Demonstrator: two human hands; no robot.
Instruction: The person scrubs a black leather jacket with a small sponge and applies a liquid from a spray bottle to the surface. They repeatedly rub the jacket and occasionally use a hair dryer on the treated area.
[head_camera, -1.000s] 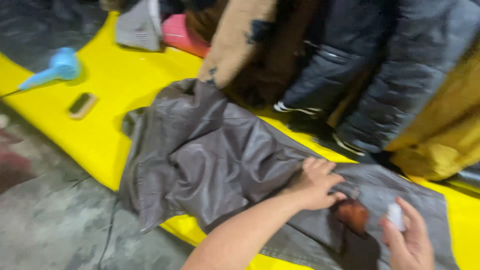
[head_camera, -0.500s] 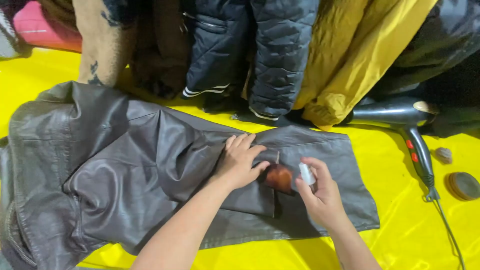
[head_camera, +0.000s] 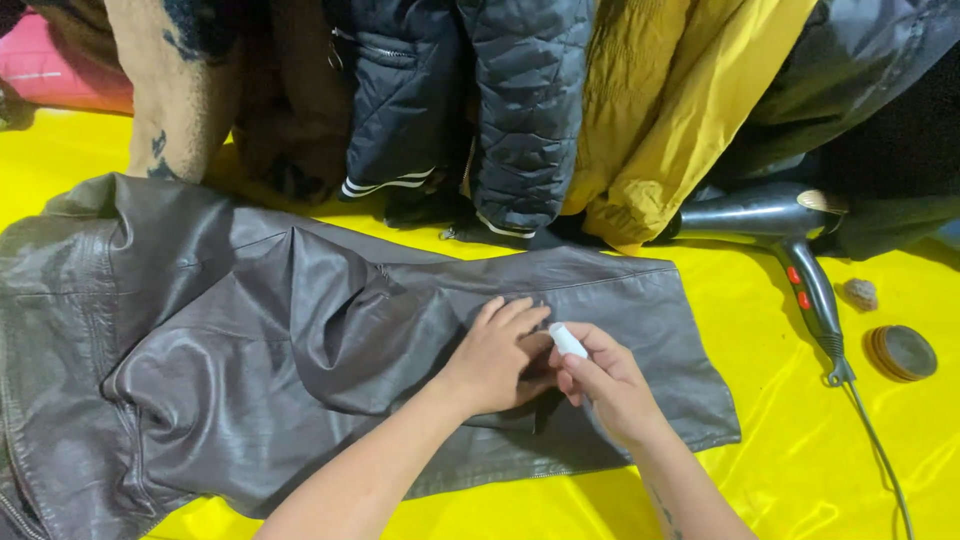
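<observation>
Left hand (head_camera: 495, 355) now over the brown spot on grey leather jacket (head_camera: 250, 350); right hand (head_camera: 605, 385) grip pinching small white tube (head_camera: 567, 340).

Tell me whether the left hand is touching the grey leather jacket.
Touching. The head view shows the left hand pressed palm-down on the grey leather jacket, fingers spread flat on the sleeve with no gap, beside the right hand.

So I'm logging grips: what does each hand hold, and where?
The right hand pinches a small white tube at its lower end in its fingertips. The left hand holds nothing, pressing flat on the jacket.
</observation>
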